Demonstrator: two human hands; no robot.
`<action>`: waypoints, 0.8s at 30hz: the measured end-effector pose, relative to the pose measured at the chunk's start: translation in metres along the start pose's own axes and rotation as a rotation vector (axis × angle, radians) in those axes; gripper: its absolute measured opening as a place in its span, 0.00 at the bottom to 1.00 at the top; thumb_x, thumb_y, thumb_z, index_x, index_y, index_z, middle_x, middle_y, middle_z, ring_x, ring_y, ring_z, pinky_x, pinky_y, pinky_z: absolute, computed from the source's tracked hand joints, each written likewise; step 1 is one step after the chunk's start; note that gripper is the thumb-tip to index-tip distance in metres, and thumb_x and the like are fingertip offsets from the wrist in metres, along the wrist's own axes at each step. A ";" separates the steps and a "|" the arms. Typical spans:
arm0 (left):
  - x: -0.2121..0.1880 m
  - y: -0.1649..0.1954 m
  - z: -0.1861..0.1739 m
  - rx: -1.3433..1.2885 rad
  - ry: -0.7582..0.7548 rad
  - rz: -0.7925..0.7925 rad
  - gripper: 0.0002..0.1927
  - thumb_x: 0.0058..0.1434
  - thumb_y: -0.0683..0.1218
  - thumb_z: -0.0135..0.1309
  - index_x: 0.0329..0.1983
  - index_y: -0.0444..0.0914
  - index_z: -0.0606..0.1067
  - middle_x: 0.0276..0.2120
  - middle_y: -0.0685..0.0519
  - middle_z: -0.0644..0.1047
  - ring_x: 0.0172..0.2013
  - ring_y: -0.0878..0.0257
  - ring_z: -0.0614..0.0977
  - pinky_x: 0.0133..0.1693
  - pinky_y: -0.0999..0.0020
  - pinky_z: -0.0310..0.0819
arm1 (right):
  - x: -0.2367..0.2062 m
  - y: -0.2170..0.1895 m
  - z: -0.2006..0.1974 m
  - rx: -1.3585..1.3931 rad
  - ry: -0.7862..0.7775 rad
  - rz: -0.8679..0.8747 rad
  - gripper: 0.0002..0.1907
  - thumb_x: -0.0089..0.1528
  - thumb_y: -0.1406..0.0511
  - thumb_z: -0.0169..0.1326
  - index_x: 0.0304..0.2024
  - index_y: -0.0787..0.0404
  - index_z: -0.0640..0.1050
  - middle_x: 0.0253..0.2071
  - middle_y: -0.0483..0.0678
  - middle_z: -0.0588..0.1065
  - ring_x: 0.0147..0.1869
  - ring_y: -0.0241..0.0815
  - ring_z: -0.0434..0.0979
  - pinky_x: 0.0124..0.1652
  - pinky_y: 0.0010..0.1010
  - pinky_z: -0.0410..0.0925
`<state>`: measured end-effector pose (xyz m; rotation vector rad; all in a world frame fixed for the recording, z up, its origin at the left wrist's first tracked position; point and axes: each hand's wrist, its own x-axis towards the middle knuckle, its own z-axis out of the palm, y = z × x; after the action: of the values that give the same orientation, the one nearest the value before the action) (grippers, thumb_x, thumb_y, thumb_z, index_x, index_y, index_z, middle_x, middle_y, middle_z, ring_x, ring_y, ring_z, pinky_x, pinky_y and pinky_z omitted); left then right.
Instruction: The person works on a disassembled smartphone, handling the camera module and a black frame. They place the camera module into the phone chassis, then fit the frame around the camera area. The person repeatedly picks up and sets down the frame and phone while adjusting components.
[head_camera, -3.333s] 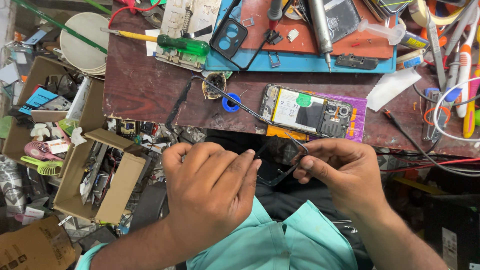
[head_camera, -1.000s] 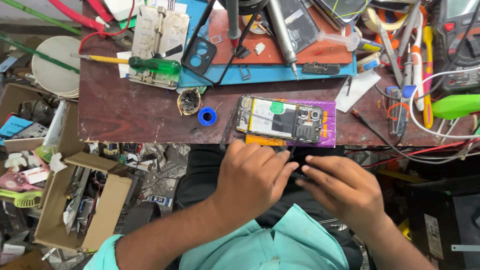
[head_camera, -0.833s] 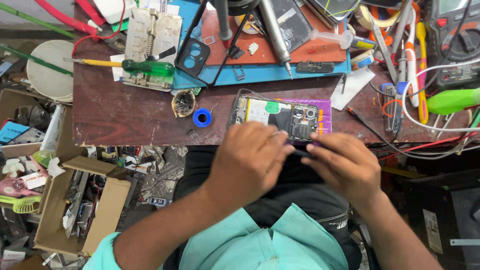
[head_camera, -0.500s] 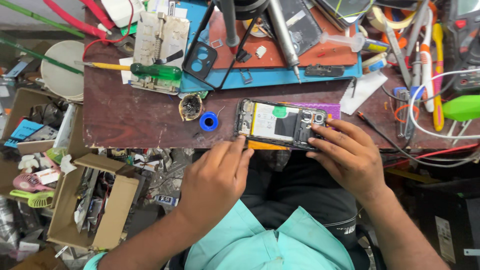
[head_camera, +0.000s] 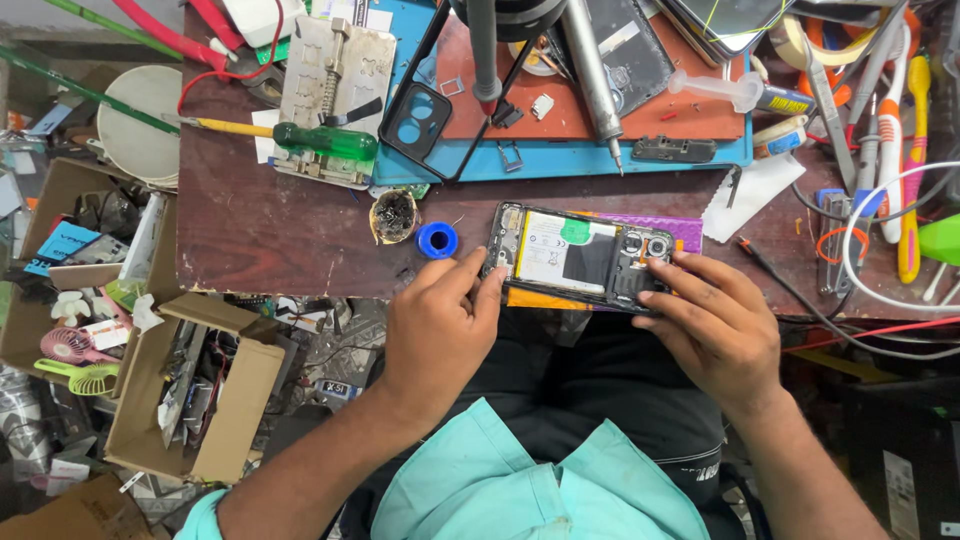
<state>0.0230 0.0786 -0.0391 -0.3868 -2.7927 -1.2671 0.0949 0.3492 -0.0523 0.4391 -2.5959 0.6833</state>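
Note:
An opened phone (head_camera: 575, 255) with its back cover off lies on a purple pad (head_camera: 684, 229) at the near edge of the brown workbench (head_camera: 280, 230). Its white battery and camera modules show. My left hand (head_camera: 440, 325) grips the phone's left end with thumb and fingers. My right hand (head_camera: 712, 320) holds the right end, fingertips resting by the camera modules. Both hands sit over my lap.
A small blue ring (head_camera: 437, 240) and a cup of dark bits (head_camera: 393, 215) lie left of the phone. A green-handled screwdriver (head_camera: 325, 141), a black phone frame (head_camera: 415, 120) and a blue mat (head_camera: 600, 155) with tools sit farther back. Open cardboard boxes (head_camera: 190, 400) stand at left, cables (head_camera: 880, 290) at right.
My hands rose from my lap, where they worked together on a small dark part, up to the bench edge. They parted and took hold of the two ends of the opened phone.

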 end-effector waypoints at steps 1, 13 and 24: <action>0.001 0.000 0.001 -0.011 0.010 0.010 0.14 0.62 0.47 0.61 0.46 0.32 0.82 0.27 0.46 0.78 0.21 0.53 0.80 0.24 0.59 0.71 | -0.001 0.001 0.000 -0.001 0.005 0.008 0.15 0.52 0.65 0.70 0.40 0.60 0.82 0.53 0.50 0.80 0.60 0.54 0.79 0.57 0.41 0.72; 0.005 0.000 0.007 -0.105 0.044 0.040 0.08 0.62 0.44 0.62 0.35 0.33 0.82 0.27 0.45 0.80 0.24 0.52 0.82 0.27 0.62 0.74 | -0.001 0.007 -0.003 -0.004 -0.010 0.008 0.17 0.54 0.69 0.68 0.46 0.61 0.83 0.56 0.56 0.78 0.59 0.55 0.79 0.57 0.41 0.72; -0.006 0.015 0.005 0.115 -0.009 0.296 0.13 0.65 0.46 0.67 0.47 0.34 0.81 0.36 0.49 0.79 0.33 0.55 0.83 0.34 0.62 0.77 | -0.010 0.016 -0.012 -0.036 0.076 0.139 0.15 0.57 0.70 0.69 0.46 0.64 0.82 0.54 0.55 0.79 0.58 0.53 0.81 0.60 0.40 0.73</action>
<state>0.0325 0.0901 -0.0322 -0.7645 -2.6690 -1.0382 0.1006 0.3710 -0.0535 0.2194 -2.5800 0.6838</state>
